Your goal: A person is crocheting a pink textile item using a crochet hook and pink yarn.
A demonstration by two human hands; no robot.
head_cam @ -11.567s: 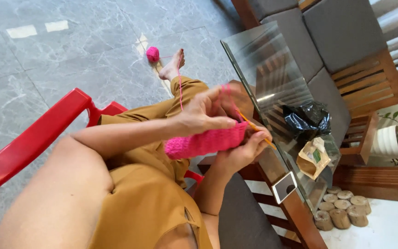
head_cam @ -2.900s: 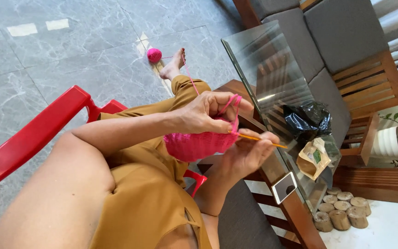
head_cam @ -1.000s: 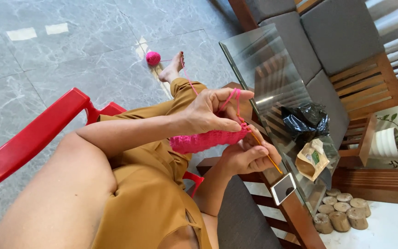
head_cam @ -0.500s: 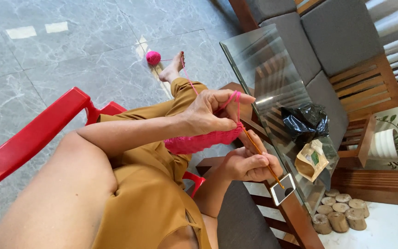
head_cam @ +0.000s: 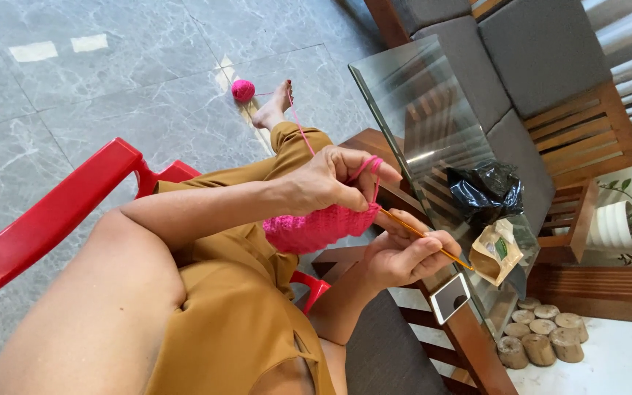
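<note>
Pink knitted piece (head_cam: 316, 228), centre frame, pinched in left hand (head_cam: 328, 183) with yarn (head_cam: 295, 121) looped over a finger; right hand (head_cam: 404, 257) at 4 o'clock, fingers clamped on hook (head_cam: 433, 245), drawn back from half a second ago; hook tip hidden behind piece.

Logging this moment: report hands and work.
Left hand pinches pink crochet piece, yarn over finger. Right hand grips crochet hook. Yarn ball on floor; strand clear.

The person wears a sleeveless mustard-brown top (head_cam: 235, 329) and matching trousers (head_cam: 257, 172) of the same plain cloth. Arms are bare, hands carry no rings or bracelets, and the foot (head_cam: 276, 110) is unshod.
</note>
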